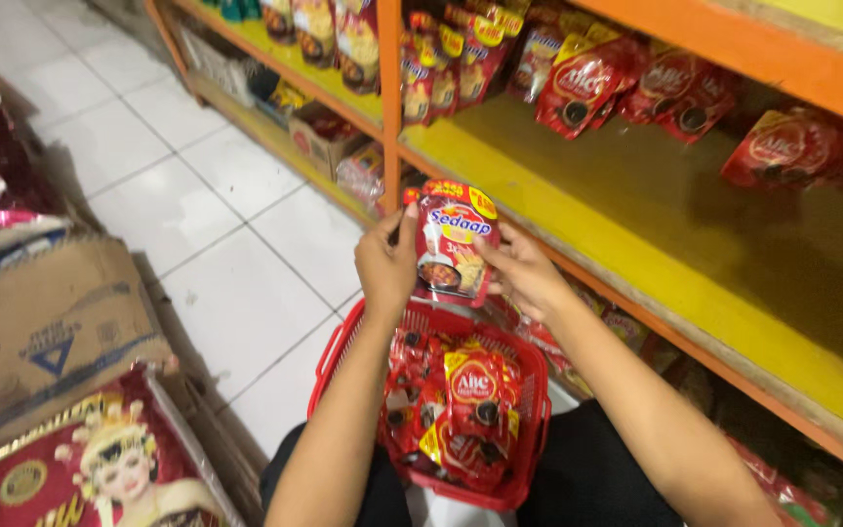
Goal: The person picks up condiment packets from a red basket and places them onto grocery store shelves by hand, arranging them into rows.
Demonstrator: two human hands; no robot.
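Item: red sauce pouch (453, 244), above red basket (343, 351) | left hand (387, 265) fingers pinching pouch's left edge | right hand (527, 273) fingers pinching right edge | basket: more red pouches (465, 410) | yellow shelf (636, 234) right of basket.

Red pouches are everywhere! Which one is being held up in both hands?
The red pouch with a food picture, held between the left hand and right hand. The other pouches lie in the red basket or on the yellow shelf.

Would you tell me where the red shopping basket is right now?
In the head view, the red basket sits low at centre on the person's lap, below both hands holding a sauce pouch, left of the yellow shelf.
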